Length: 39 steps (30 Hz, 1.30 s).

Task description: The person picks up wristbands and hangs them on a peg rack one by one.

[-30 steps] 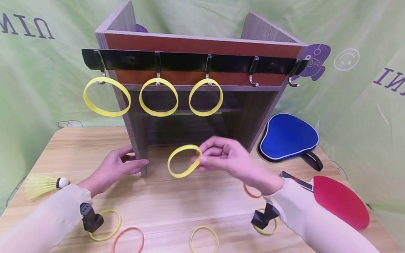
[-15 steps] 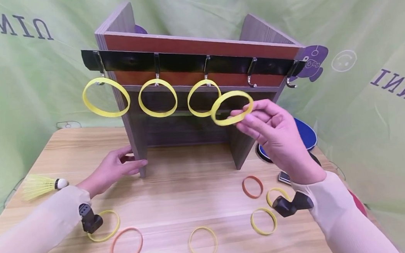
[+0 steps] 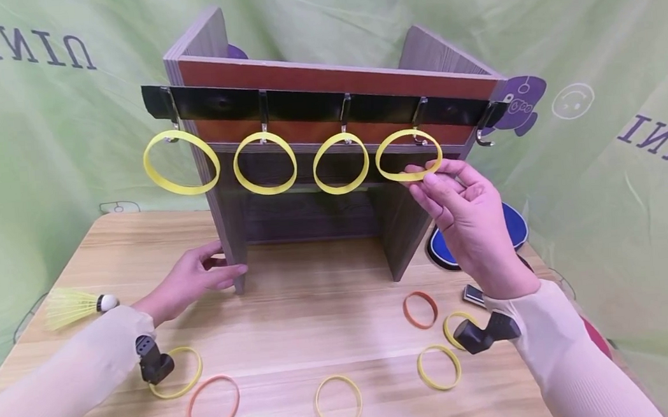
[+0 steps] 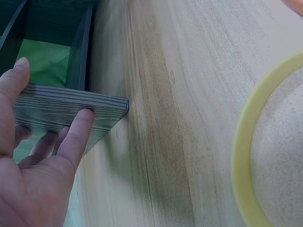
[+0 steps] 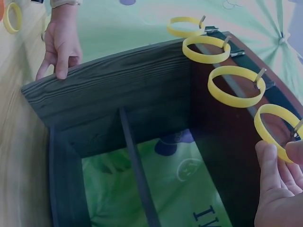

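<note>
A yellow silicone wristband (image 3: 379, 160) is pinched at its lower right by the thumb and fingers of my right hand (image 3: 472, 219). Its upper edge is at the fourth hook (image 3: 420, 109), and in the right wrist view the hook's tip shows inside the loop. Yellow wristbands hang from the first three hooks, one (image 3: 146, 161) on the leftmost, then a second (image 3: 236, 166) and a third (image 3: 316, 165). My left hand (image 3: 191, 278) grips the foot of the wooden shelf's left panel (image 3: 229, 234), thumb in front, other fingers behind; the left wrist view shows fingertips on its edge.
The black hook rail (image 3: 305, 105) has a bare fifth hook (image 3: 483, 137) at right. An orange wristband (image 3: 406, 312), a pinkish one (image 3: 193, 411) and several yellow ones lie on the table (image 3: 284, 339). A shuttlecock (image 3: 76, 306) lies left, a blue paddle case (image 3: 515, 223) right.
My right hand has carried the yellow wristband up and right from below the shelf opening to the fourth hook. The left hand stays on the panel.
</note>
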Available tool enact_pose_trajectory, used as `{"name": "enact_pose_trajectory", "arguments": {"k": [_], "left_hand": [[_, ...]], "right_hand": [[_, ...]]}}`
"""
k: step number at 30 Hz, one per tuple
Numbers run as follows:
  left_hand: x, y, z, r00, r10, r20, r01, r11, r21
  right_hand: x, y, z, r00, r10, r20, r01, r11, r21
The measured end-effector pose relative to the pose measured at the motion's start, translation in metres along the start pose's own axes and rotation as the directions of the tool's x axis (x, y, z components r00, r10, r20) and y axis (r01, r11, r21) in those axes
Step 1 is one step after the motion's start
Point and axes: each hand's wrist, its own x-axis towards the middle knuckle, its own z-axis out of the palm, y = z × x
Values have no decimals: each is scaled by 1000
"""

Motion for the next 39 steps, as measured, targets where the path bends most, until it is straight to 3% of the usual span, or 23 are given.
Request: {"name": "enact_pose_trajectory", "arguments": {"k": [15, 21, 24, 28, 32, 35, 39], "left_hand": [[-2, 1, -1, 1000, -9, -9, 9, 1000, 1], [-3, 1, 0, 1000, -5, -12, 5, 1000, 2], [-2, 1, 0, 1000, -13, -16, 13, 1000, 1], [-1, 0, -1, 999, -25, -20, 25, 1000, 6], [-1, 0, 0, 999, -35, -23, 35, 999, 8], [-1, 0, 0, 999, -40, -21, 40, 999, 6], [-1, 0, 0, 999, -40, -19, 40, 999, -1]], "right_hand": [[1, 9, -8, 997, 59, 53, -55, 997, -62], [-1, 20, -15, 989, 110, 98, -92, 981, -170], [-4, 36, -19, 978, 172, 115, -134, 950, -282], [-16, 67, -25, 938, 310, 158, -195, 844, -499], [-36, 102, -32, 869, 431, 244, -199, 755, -625], [-52, 124, -35, 819, 483, 310, -149, 701, -697], [-70, 144, -33, 758, 508, 410, -16, 643, -766]]}}
